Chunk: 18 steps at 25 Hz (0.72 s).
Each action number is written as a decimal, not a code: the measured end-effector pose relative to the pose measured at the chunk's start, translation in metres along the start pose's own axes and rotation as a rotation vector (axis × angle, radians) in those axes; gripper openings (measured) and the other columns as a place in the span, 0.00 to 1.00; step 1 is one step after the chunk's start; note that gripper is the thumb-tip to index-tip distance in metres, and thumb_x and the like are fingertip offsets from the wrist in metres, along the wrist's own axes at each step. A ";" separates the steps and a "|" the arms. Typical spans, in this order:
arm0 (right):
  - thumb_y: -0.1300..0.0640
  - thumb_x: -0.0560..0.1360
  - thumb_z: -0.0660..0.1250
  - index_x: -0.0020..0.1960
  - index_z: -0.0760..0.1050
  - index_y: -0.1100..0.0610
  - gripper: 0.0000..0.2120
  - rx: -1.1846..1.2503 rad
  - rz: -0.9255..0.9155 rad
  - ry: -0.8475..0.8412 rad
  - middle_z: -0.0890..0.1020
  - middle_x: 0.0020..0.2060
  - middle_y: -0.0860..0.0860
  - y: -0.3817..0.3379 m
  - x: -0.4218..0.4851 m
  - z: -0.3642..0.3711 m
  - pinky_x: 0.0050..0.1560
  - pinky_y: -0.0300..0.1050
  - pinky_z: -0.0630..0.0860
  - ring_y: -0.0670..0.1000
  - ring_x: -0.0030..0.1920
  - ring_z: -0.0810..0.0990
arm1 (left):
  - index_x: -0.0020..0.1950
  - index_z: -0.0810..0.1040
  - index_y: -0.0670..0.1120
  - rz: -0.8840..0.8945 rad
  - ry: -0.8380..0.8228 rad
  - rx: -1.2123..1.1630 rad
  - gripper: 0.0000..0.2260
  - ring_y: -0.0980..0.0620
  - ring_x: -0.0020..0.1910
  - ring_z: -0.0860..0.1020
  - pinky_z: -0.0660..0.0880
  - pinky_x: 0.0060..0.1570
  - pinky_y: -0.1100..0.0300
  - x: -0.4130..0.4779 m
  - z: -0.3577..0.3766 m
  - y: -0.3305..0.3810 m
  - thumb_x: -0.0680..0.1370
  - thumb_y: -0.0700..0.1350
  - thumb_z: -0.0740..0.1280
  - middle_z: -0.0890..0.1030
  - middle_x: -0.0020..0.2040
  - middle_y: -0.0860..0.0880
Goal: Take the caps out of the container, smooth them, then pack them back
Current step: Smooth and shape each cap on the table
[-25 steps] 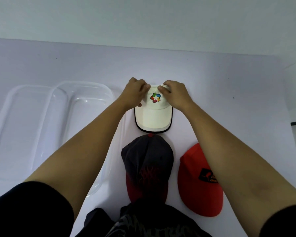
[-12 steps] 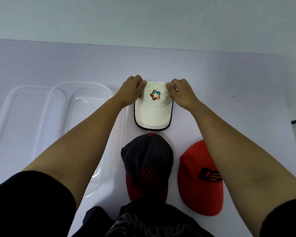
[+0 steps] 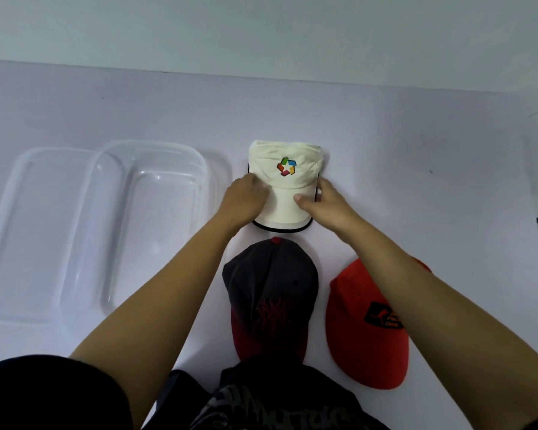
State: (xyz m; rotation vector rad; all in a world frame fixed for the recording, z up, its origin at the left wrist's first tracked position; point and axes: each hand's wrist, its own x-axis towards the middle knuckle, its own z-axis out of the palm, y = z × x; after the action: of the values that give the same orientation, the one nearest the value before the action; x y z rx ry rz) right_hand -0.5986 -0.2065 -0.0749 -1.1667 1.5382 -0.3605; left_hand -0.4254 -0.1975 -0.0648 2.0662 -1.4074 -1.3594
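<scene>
At bench [image 3: 416, 144] centre I see white cap [image 3: 288, 184] flat, brim toward me; left grip [image 3: 246, 201] curled on its left edge; right grip [image 3: 326, 204] pinching right edge, thumb atop brim; clear container [image 3: 162, 212] lies left.

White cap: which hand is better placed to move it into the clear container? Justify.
Probably the left hand: it holds the white cap on the side nearest the clear container. The right hand grips the far side.

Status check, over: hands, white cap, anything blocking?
Right hand pinches white cap brim, thumb on top; left hand on its other edge, grip unclear. Cap flat on table beside empty container. Dark cap, red cap nearer, not in the way.
</scene>
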 end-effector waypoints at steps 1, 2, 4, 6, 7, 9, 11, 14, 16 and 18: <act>0.55 0.72 0.70 0.73 0.58 0.53 0.33 0.044 -0.014 0.004 0.69 0.69 0.49 0.002 -0.001 0.006 0.67 0.50 0.69 0.51 0.68 0.69 | 0.68 0.68 0.44 0.027 -0.020 -0.019 0.18 0.46 0.63 0.72 0.67 0.54 0.57 0.000 0.002 -0.001 0.79 0.47 0.59 0.73 0.67 0.46; 0.56 0.70 0.71 0.72 0.58 0.52 0.35 0.077 -0.029 0.017 0.69 0.69 0.49 0.003 -0.002 0.009 0.67 0.51 0.70 0.50 0.67 0.70 | 0.69 0.68 0.45 0.050 -0.029 -0.046 0.20 0.47 0.64 0.72 0.68 0.56 0.57 0.000 0.003 -0.002 0.78 0.48 0.61 0.73 0.67 0.48; 0.61 0.69 0.73 0.72 0.58 0.51 0.37 0.125 -0.055 0.035 0.70 0.68 0.48 0.002 -0.002 0.013 0.65 0.49 0.71 0.47 0.64 0.70 | 0.71 0.67 0.48 0.050 -0.063 -0.152 0.23 0.49 0.65 0.71 0.70 0.62 0.55 0.002 0.003 -0.006 0.76 0.49 0.66 0.72 0.68 0.51; 0.64 0.69 0.72 0.73 0.57 0.51 0.39 0.175 -0.064 0.017 0.69 0.67 0.46 0.001 -0.001 0.013 0.63 0.47 0.71 0.45 0.62 0.68 | 0.71 0.67 0.50 0.026 -0.099 -0.287 0.28 0.50 0.64 0.73 0.71 0.66 0.51 0.004 -0.001 -0.012 0.72 0.52 0.70 0.73 0.68 0.52; 0.64 0.69 0.72 0.73 0.57 0.51 0.39 0.175 -0.070 0.000 0.69 0.67 0.46 0.000 0.000 0.012 0.63 0.46 0.71 0.44 0.62 0.68 | 0.71 0.67 0.50 0.021 -0.109 -0.330 0.32 0.49 0.64 0.73 0.71 0.65 0.48 0.004 -0.002 -0.014 0.69 0.53 0.72 0.73 0.68 0.52; 0.66 0.69 0.71 0.74 0.56 0.52 0.39 0.144 -0.082 -0.038 0.68 0.68 0.47 -0.001 0.003 0.010 0.62 0.46 0.70 0.45 0.62 0.67 | 0.71 0.67 0.51 0.020 -0.116 -0.368 0.35 0.48 0.64 0.74 0.72 0.64 0.46 0.005 -0.001 -0.018 0.65 0.54 0.72 0.73 0.68 0.51; 0.67 0.70 0.70 0.74 0.56 0.52 0.38 0.133 -0.069 -0.082 0.67 0.70 0.49 -0.001 0.006 0.010 0.61 0.44 0.69 0.44 0.63 0.66 | 0.71 0.67 0.51 0.016 -0.120 -0.384 0.35 0.48 0.64 0.74 0.72 0.65 0.46 0.008 0.001 -0.020 0.65 0.51 0.72 0.74 0.67 0.50; 0.65 0.70 0.70 0.74 0.56 0.52 0.38 0.138 -0.054 -0.083 0.67 0.71 0.49 0.001 0.008 0.010 0.63 0.46 0.69 0.47 0.67 0.67 | 0.72 0.67 0.49 0.025 -0.097 -0.353 0.31 0.48 0.64 0.72 0.70 0.66 0.48 0.007 0.004 -0.015 0.70 0.47 0.71 0.73 0.68 0.50; 0.62 0.70 0.72 0.74 0.56 0.52 0.38 0.106 -0.062 -0.022 0.67 0.71 0.49 0.003 0.006 0.009 0.65 0.48 0.70 0.50 0.69 0.66 | 0.71 0.67 0.47 0.048 -0.023 -0.244 0.27 0.49 0.62 0.72 0.70 0.63 0.54 0.009 0.005 -0.012 0.73 0.46 0.70 0.73 0.68 0.50; 0.61 0.69 0.73 0.74 0.57 0.52 0.39 0.091 -0.085 0.039 0.67 0.71 0.49 0.004 0.004 0.011 0.65 0.47 0.69 0.50 0.69 0.66 | 0.69 0.68 0.46 0.079 -0.006 -0.107 0.26 0.47 0.62 0.73 0.72 0.60 0.53 0.011 0.005 -0.011 0.72 0.47 0.70 0.74 0.66 0.48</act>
State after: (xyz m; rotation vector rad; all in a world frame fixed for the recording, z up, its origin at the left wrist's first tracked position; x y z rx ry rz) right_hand -0.5904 -0.2039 -0.0833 -1.1613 1.4933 -0.5075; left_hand -0.4221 -0.1998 -0.0805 1.9203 -1.3720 -1.3783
